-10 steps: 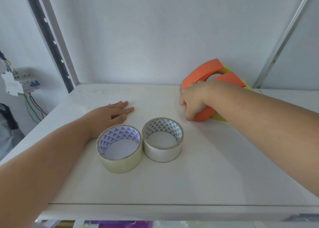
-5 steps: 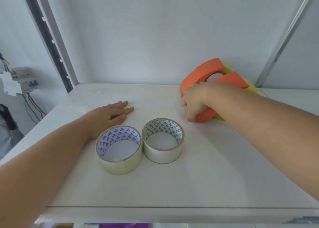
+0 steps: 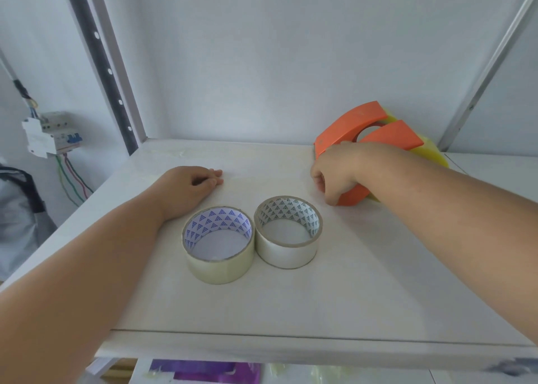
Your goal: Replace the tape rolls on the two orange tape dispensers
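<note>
2 orange tape dispensers point(image 3: 375, 133) stand side by side at the back right of the white shelf point(image 3: 320, 302), each still loaded with a yellowish roll point(image 3: 431, 153). The right hand point(image 3: 334, 174) grips the nearer dispenser, fingers curled round its front end. Nearer the front edge, 2 fresh tape rolls lie flat and touching: a clear roll point(image 3: 218, 245) on the left and a whiter roll point(image 3: 288, 232) on the right. The left hand point(image 3: 189, 188) rests palm down on the shelf just behind the clear roll, fingers loosely bent and holding nothing. A circuit breaker point(image 3: 51, 133) hangs on the left wall.

Near dispenser point(image 3: 353, 195) mostly behind right hand point(image 3: 334, 174)
</note>
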The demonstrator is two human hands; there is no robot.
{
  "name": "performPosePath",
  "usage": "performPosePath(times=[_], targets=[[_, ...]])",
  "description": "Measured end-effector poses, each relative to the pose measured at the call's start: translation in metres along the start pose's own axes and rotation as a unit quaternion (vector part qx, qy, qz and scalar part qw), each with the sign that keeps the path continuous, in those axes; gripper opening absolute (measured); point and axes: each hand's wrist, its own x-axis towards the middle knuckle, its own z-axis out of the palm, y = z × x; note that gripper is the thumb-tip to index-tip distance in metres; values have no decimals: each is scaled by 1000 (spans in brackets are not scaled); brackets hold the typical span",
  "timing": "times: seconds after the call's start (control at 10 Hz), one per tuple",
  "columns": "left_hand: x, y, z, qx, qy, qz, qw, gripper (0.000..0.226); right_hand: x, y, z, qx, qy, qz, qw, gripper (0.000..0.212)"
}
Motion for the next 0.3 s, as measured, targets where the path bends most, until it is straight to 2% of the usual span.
performPosePath(times=[0.1, 0.2, 0.3], targets=[[0, 1, -5, -43, 21, -33, 998, 21, -7, 0, -5, 22, -6, 1, 1000, 45], [1, 2, -11, -106, 44, -58, 992, 24, -13, 2, -4, 34, 36, 2, 999, 53], [1, 3, -15, -179, 40, -85, 979, 25, -23, 4, 4, 137, 111, -22, 984, 38]])
